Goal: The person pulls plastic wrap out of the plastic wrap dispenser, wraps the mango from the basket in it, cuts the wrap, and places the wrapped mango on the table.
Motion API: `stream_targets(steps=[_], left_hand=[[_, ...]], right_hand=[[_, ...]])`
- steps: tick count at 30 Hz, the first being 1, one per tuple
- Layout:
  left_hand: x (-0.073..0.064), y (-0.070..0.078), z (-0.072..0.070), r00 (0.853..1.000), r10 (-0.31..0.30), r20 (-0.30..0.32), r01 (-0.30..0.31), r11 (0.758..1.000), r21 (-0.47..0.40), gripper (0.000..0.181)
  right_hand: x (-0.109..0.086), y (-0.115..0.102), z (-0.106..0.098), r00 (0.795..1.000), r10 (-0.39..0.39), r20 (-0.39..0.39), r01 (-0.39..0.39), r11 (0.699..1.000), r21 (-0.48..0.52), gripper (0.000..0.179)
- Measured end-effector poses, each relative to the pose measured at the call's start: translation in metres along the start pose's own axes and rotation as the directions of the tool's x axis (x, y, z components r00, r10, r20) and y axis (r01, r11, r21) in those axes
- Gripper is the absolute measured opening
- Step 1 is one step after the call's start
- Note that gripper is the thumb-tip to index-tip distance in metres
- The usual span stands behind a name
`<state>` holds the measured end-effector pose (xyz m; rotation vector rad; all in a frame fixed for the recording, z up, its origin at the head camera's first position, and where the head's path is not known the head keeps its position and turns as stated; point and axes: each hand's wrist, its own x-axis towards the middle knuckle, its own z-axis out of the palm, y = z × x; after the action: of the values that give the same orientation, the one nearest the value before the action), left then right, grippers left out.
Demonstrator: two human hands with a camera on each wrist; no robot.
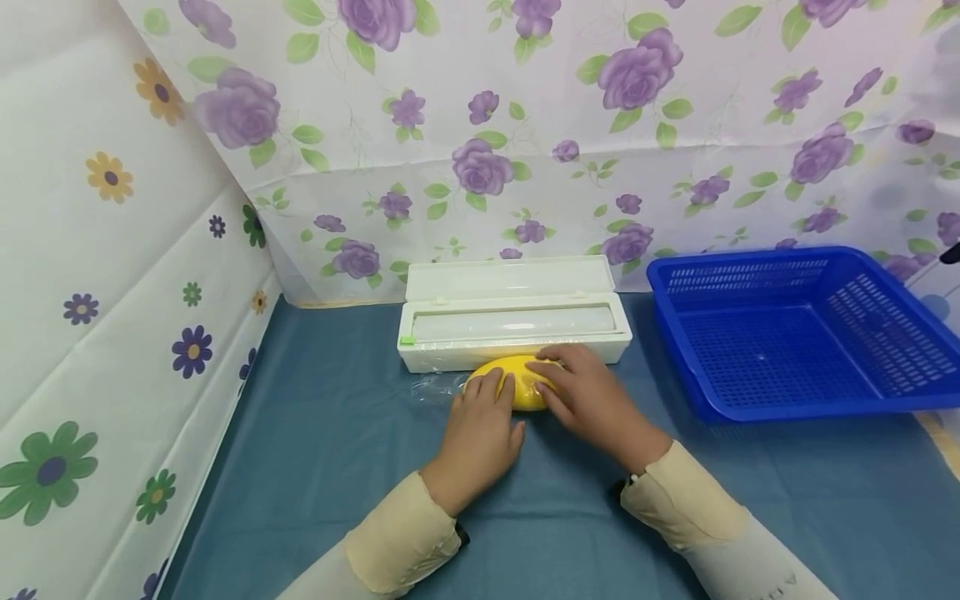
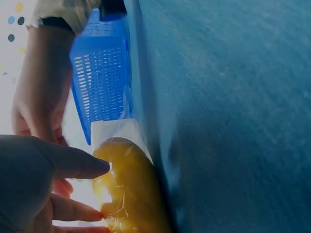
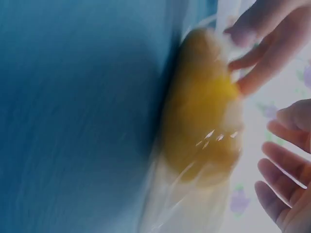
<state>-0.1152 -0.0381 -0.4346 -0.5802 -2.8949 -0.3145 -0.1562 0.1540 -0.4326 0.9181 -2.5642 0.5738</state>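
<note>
Smooth yellow oblong object in glossy clear plastic film sits on the teal cloth, just in front of the long white plastic dispenser box, lid raised, with the perforated blue plastic basket off to the right. Risk: film wrinkles or tears if I press unevenly; the loose bit trailing left could cling to itself (can't tell whether it's cut free of the roll). Object is rounded and slick, so a one-sided push might skid it into the box. Pose: left hand comes in from lower left, fingers nearly straight, tips on the film, thumb held aside; right hand slants in from lower right, fingers spread, loosely bent at the right end, contact unclear. Neither hand has a real grip, nothing clamped
</note>
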Motion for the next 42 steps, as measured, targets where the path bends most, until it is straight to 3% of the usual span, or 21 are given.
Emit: stream_targets(steps=[4,9,23,32,42], left_hand=[[0.000,0.000,0.002,1.000,0.009,-0.030,-0.009,1.000,0.018,0.061],[-0.001,0.000,0.004,0.999,0.009,-0.038,-0.008,0.999,0.036,0.061],[-0.001,0.002,0.004,1.000,0.000,-0.017,0.000,1.000,0.004,0.067],[-0.004,0.003,0.002,1.000,-0.005,0.009,0.004,1.000,0.012,0.060],[-0.004,0.003,0.004,0.999,0.039,-0.030,-0.037,0.997,0.063,0.064]], right_hand=[[-0.007,-0.018,-0.006,0.997,-0.076,-0.008,0.075,0.995,-0.071,0.028],[-0.018,-0.027,-0.003,0.997,-0.068,0.042,0.072,0.991,-0.113,0.032],[-0.028,-0.024,0.007,0.997,-0.040,0.063,0.048,0.991,-0.127,0.043],[-0.031,-0.022,0.007,0.995,-0.038,0.097,0.051,0.989,-0.138,0.048],[-0.032,-0.019,0.009,0.991,-0.008,0.130,0.031,0.985,-0.171,0.058]])
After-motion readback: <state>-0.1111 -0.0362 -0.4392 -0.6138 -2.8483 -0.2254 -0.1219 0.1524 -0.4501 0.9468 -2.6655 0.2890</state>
